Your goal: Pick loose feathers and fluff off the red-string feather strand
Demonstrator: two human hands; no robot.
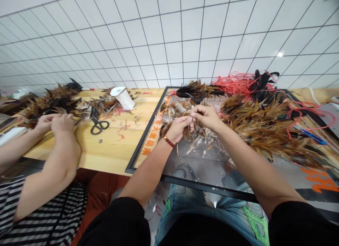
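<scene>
My left hand [178, 129] and my right hand [206, 116] meet over the glass panel, fingertips pinched together. Whatever lies between the fingers is too small or hidden to make out. A dark feather tip [199, 98] shows just beyond my right hand; I cannot tell whether it is held. Under and around both hands lie loose grey-brown feathers [202, 140]. Close to my right forearm is a large pile of brown feathers [246, 120]. Behind the hands rests a bundle of black and brown feathers [194, 89].
The glass panel [196, 165] has a black frame. Pink plastic string [235, 84] lies heaped at the back. A blue pen [314, 136] is at right. Black scissors [98, 126] and a white thread spool [123, 97] stand left. A co-worker's hands [57, 123] work over feathers at far left.
</scene>
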